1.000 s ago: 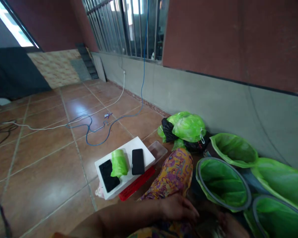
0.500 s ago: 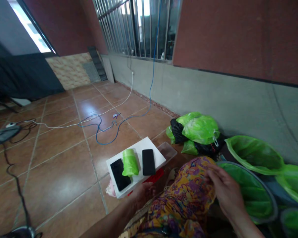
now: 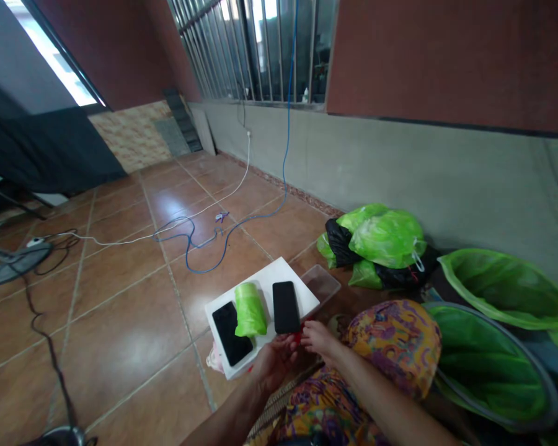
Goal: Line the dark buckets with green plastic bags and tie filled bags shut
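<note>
A white box point(image 3: 267, 284) lies tilted before my knees. On its top are a roll of bright green plastic bags point(image 3: 250, 310), a black phone point(image 3: 286, 308) and, partly under the roll, a second dark phone point(image 3: 231, 334). Palm up at the box's near edge, my left hand point(image 3: 275, 360) has loosely curled fingers and no visible object in it. My right hand point(image 3: 320, 341) is close beside it, fingers slightly bent and apart, by the black phone's lower corner. Something red point(image 3: 299, 336) shows between the hands, mostly hidden under the box; contact with it is unclear.
Green-lined bins point(image 3: 493, 365) stand at my right. Tied green and black bags point(image 3: 385, 238) sit against the wall. A clear plastic tray point(image 3: 323, 284) pokes out beside the box. Blue cable point(image 3: 227, 241) and white cable point(image 3: 116, 243) cross the tiled floor, near a round grey base point(image 3: 18, 263).
My right hand has left my patterned-clothed knee and moved left to the box's near edge. My left hand has shifted slightly right and its palm has turned up. The view has shifted slightly.
</note>
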{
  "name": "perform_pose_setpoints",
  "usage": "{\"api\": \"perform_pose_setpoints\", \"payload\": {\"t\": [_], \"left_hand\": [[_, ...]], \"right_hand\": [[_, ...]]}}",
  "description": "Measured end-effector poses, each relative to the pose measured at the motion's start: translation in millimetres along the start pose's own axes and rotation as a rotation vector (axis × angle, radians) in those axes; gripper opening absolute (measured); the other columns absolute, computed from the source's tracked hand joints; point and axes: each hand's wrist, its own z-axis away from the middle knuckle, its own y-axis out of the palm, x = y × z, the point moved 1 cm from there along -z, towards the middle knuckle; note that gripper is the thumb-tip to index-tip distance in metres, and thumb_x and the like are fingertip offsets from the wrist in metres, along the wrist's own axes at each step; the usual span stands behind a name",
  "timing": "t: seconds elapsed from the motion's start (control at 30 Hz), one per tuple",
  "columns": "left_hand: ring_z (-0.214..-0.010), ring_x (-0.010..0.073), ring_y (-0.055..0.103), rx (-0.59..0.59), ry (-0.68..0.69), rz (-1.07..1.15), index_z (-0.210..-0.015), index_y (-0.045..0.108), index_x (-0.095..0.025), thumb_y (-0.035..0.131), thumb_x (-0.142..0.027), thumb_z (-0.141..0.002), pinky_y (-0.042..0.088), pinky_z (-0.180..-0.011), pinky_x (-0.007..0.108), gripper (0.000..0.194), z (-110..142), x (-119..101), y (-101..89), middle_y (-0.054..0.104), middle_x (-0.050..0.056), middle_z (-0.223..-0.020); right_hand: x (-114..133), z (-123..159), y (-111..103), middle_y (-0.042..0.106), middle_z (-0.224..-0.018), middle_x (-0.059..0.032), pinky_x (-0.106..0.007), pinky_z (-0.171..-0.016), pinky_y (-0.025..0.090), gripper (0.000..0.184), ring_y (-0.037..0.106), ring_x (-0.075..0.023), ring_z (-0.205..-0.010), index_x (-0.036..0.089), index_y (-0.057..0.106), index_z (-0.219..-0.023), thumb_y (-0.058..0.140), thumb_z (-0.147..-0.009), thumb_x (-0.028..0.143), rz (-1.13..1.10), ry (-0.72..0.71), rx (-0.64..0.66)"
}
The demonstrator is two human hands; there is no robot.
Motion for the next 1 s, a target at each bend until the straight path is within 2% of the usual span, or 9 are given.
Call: {"api": "perform_pose_setpoints", "payload": {"t": [0.1, 0.23, 0.37, 0.5, 0.63, 0.73, 0.87, 0.93, 1.0], "left_hand": [[-0.068, 0.0078, 0.067, 0.003, 0.003, -0.04, -0.098, 0.06, -0.012, 0.058, -0.003, -0.086, 0.052, -0.068, 0.02, 0.015, 2.5, -3.2, 3.7, 0.07, 0.002, -0.083], [-0.067, 0.0082, 0.066, 0.023, 0.012, -0.109, -0.099, 0.062, -0.011, 0.063, -0.006, -0.085, 0.051, -0.066, 0.02, 0.015, 3.8, -4.0, 9.1, 0.07, 0.003, -0.083], [-0.067, 0.0084, 0.065, 0.02, 0.038, -0.149, -0.101, 0.064, -0.011, 0.065, -0.006, -0.083, 0.05, -0.065, 0.021, 0.019, -1.2, 0.8, 6.6, 0.07, 0.003, -0.085], [-0.063, 0.0067, 0.062, 0.068, 0.046, -0.187, -0.104, 0.066, -0.011, 0.069, -0.007, -0.08, 0.047, -0.061, 0.019, 0.024, -7.6, 4.0, 3.0, 0.073, 0.006, -0.093], [-0.071, 0.0096, 0.066, 0.095, 0.066, -0.211, -0.104, 0.069, -0.01, 0.072, -0.008, -0.076, 0.046, -0.064, 0.019, 0.027, -8.8, 2.8, 4.1, 0.074, 0.01, -0.1], [-0.07, 0.0113, 0.066, 0.051, 0.056, -0.209, -0.102, 0.07, -0.009, 0.066, -0.021, -0.084, 0.046, -0.063, 0.021, 0.021, -9.0, 2.5, 4.1, 0.075, 0.01, -0.094], [-0.07, 0.0136, 0.065, -0.035, 0.019, -0.196, -0.101, 0.068, -0.01, 0.05, -0.039, -0.096, 0.049, -0.07, 0.026, 0.034, -11.2, 2.4, 7.2, 0.073, 0.008, -0.086], [-0.076, 0.0151, 0.066, 0.0, 0.028, -0.167, -0.103, 0.066, -0.012, 0.043, -0.045, -0.099, 0.05, -0.077, 0.028, 0.04, -11.7, 1.4, 15.5, 0.072, 0.008, -0.088], [-0.078, 0.0163, 0.066, 0.113, 0.034, -0.141, -0.107, 0.065, -0.013, 0.039, -0.05, -0.099, 0.049, -0.08, 0.03, 0.046, -10.3, 0.7, 29.8, 0.071, 0.008, -0.091]], "right_hand": [[6.2, 6.7, 3.2, 0.068, -0.068, -0.0012, -0.019, -0.055, 0.044, 0.01, 0.062, -0.0098, -0.057, 0.016, 0.061, -0.084, 0.051, -0.085, 0.013, -0.157, 0.067, -0.018], [13.7, 7.6, 4.3, 0.069, -0.07, -0.003, -0.022, -0.057, 0.049, 0.012, 0.065, -0.0116, -0.058, 0.016, 0.061, -0.091, 0.05, -0.087, 0.013, -0.337, 0.074, -0.071], [10.3, 1.0, 3.6, 0.068, -0.068, -0.0021, -0.023, -0.059, 0.05, 0.007, 0.066, -0.0129, -0.061, 0.017, 0.061, -0.089, 0.055, -0.086, 0.014, -0.329, 0.058, -0.056], [6.1, -3.2, 3.1, 0.069, -0.069, -0.0015, -0.021, -0.056, 0.048, 0.007, 0.065, -0.0124, -0.06, 0.018, 0.062, -0.088, 0.056, -0.086, 0.015, -0.305, 0.032, -0.049], [8.5, -2.0, 2.3, 0.067, -0.065, 0.0005, -0.02, -0.052, 0.046, 0.007, 0.06, -0.0115, -0.055, 0.019, 0.064, -0.085, 0.058, -0.084, 0.015, -0.315, -0.015, -0.09], [12.6, 4.2, -0.8, 0.068, -0.066, -0.0003, -0.022, -0.053, 0.047, 0.005, 0.061, -0.0126, -0.057, 0.019, 0.065, -0.082, 0.061, -0.081, 0.017, -0.327, -0.036, -0.114], [17.7, 22.9, -11.6, 0.071, -0.072, -0.0018, -0.023, -0.058, 0.049, 0.009, 0.063, -0.0131, -0.062, 0.019, 0.069, -0.086, 0.069, -0.076, 0.019, -0.404, -0.062, -0.119], [20.0, 36.9, -19.1, 0.073, -0.077, -0.0024, -0.024, -0.062, 0.051, 0.019, 0.065, -0.0135, -0.066, 0.02, 0.071, -0.092, 0.074, -0.074, 0.022, -0.445, -0.1, -0.102], [22.4, 53.0, -26.9, 0.075, -0.085, -0.0039, -0.026, -0.067, 0.053, 0.027, 0.067, -0.0149, -0.073, 0.02, 0.072, -0.098, 0.077, -0.073, 0.029, -0.458, -0.155, -0.057]]}}
